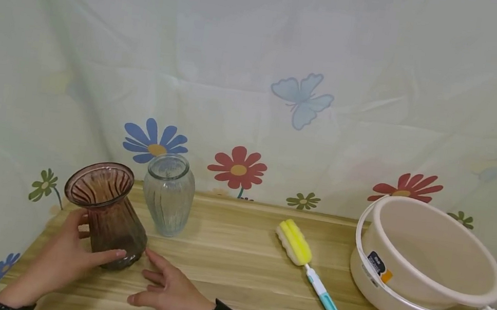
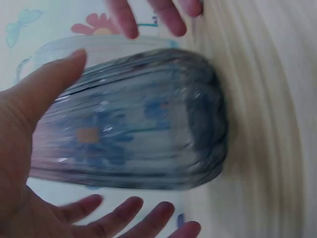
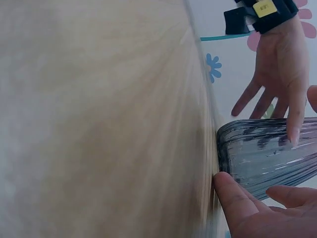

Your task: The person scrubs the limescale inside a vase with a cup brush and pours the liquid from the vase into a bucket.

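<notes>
In the head view we get soft, diffuse, fairly even light, with faint shadows on the bench (image 1: 234, 267), small glints along the rim of the brown glass vase (image 1: 116, 226), and a wide-angle stretch that seems to skew the cream bucket (image 1: 404, 290) near the right edge. Our left wrist view is hazy, the vase's ribs smeared and flecked with whitish glints, the bench paling toward the right. From the right wrist we see the bench dim and blurred into brownish streaks, while the floral backdrop (image 3: 237, 64) looks brighter and cooler.
</notes>
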The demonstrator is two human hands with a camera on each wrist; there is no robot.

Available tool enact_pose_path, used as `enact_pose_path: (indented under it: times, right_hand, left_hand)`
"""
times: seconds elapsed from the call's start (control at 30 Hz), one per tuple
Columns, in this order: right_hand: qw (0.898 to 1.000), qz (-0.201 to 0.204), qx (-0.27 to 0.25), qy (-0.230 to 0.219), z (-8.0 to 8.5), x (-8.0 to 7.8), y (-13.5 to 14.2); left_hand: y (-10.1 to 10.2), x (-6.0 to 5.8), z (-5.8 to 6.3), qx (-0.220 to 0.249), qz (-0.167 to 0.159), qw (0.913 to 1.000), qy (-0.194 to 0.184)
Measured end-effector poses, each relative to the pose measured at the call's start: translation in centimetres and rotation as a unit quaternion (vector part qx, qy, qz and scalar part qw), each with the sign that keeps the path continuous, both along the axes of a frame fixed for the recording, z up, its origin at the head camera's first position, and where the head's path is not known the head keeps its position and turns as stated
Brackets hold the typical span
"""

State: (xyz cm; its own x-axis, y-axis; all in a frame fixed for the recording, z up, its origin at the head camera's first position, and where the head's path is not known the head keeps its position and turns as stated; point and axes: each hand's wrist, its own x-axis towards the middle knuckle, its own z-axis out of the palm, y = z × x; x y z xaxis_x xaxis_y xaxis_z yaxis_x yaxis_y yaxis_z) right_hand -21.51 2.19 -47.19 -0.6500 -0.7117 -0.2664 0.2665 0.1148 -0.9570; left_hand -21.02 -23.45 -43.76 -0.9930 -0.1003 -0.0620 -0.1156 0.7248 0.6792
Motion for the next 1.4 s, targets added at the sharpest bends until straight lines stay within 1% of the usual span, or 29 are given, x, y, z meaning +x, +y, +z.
enact_pose_path:
  times: [0.07, 0.13, 0.2, 0.27, 0.3, 0.37, 0.43, 0.53, 0.57, 0.63, 0.7, 0.83, 0.93, 1.0, 1.1, 1.23, 1.3, 1.37, 1.4]
  right_hand:
    - [1.000, -0.003, -0.001, 0.002, 0.0, 0.0, 0.0]
    - [1.000, -0.007, 0.000, 0.006, 0.0, -0.1, 0.0]
    - [1.000, -0.014, 0.002, 0.012, 0.0, -0.1, 0.1]
    - [1.000, -0.021, 0.004, 0.018, 0.0, -0.2, 0.2]
    - [0.999, -0.025, 0.006, 0.020, 0.0, -0.3, 0.3]
    - [0.999, -0.034, 0.009, 0.026, 0.0, -0.4, 0.4]
    - [0.998, -0.046, 0.011, 0.030, 0.0, -0.5, 0.5]
    - [0.996, -0.079, 0.014, 0.040, 0.1, -0.7, 0.7]
    - [0.995, -0.093, 0.015, 0.043, 0.2, -0.8, 0.8]
    - [0.991, -0.124, 0.015, 0.048, 0.3, -1.1, 0.9]
    - [0.986, -0.158, 0.010, 0.051, 0.4, -1.4, 1.0]
    - [0.975, -0.216, 0.005, 0.059, 0.7, -2.2, 1.4]
    - [0.968, -0.241, -0.002, 0.068, 0.8, -2.7, 1.7]
    - [0.967, -0.243, -0.015, 0.071, 0.7, -3.0, 2.0]
    - [0.968, -0.237, -0.027, 0.071, 0.6, -3.2, 2.3]
    - [0.970, -0.230, -0.039, 0.065, 0.5, -3.4, 2.4]
    - [0.971, -0.228, -0.040, 0.064, 0.4, -3.4, 2.4]
    - [0.972, -0.223, -0.043, 0.064, 0.3, -3.5, 2.5]
    - [0.972, -0.220, -0.044, 0.064, 0.3, -3.6, 2.6]
  left_hand:
    - [-0.3, 0.3, 0.5, -0.013, 0.015, 0.9996, -0.018]
    - [-0.6, 0.6, 1.0, -0.024, 0.023, 0.9988, -0.036]
    - [-0.8, 1.0, 1.4, -0.042, 0.014, 0.9968, -0.067]
    - [-0.7, 1.4, 1.5, -0.054, -0.008, 0.9940, -0.095]
    - [-0.5, 1.6, 1.4, -0.050, -0.021, 0.9929, -0.106]
    - [0.0, 2.0, 1.1, -0.026, -0.055, 0.9908, -0.121]
    - [0.8, 2.3, 0.8, 0.015, -0.086, 0.9876, -0.131]
    - [2.4, 2.9, 0.5, 0.087, -0.116, 0.9814, -0.125]
    - [3.1, 3.0, 0.6, 0.103, -0.118, 0.9803, -0.121]
    - [4.4, 3.1, 0.9, 0.125, -0.115, 0.9793, -0.110]
    - [5.7, 3.0, 1.2, 0.135, -0.111, 0.9799, -0.096]
    - [8.1, 2.7, 1.5, 0.136, -0.106, 0.9812, -0.087]
    - [9.7, 2.4, 1.3, 0.126, -0.095, 0.9848, -0.073]
    - [10.6, 2.0, 1.0, 0.124, -0.075, 0.9875, -0.061]
    - [11.6, 1.4, 0.7, 0.141, -0.043, 0.9887, -0.029]
    - [12.6, 0.3, 0.2, 0.166, -0.005, 0.9861, 0.004]
    - [13.0, -0.2, 0.1, 0.173, 0.015, 0.9847, 0.015]
    - [13.3, -0.8, -0.1, 0.187, 0.033, 0.9814, 0.032]
    - [13.5, -1.2, -0.2, 0.194, 0.041, 0.9789, 0.048]
